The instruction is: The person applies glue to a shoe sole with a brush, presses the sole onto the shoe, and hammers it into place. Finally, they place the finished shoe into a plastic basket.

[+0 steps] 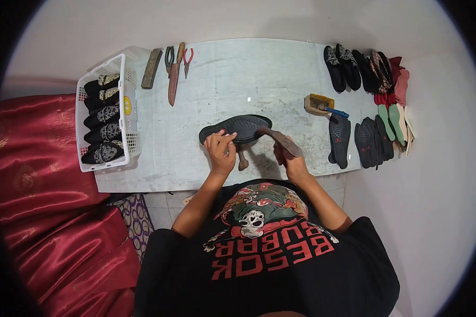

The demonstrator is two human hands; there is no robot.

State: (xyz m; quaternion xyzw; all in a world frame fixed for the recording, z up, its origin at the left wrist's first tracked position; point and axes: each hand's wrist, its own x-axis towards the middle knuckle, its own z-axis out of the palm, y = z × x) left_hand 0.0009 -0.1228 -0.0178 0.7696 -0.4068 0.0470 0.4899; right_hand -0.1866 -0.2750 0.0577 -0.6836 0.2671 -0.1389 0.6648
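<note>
A black shoe sole (243, 127) lies lengthwise near the middle of the table, its grooved face up. My left hand (221, 150) grips its left end, with bent fingers over the near edge and a small red spot by the fingertips. In my right hand (293, 164) is a curved, flat brown strip (283, 141), whose far end overlaps the sole's right part. A wooden tool handle (243, 161) pokes out from below the sole, between my hands; the rest of that tool is hidden.
A white basket (124, 79) of black patterned shoes stands left. Beside it lie a dark block (152, 68), black-handled pliers (169, 57), a knife (173, 82) and red-handled pliers (187, 61). At right are a brush (337, 112) on a yellowish container (318, 104), soles (339, 140) and shoes (349, 66).
</note>
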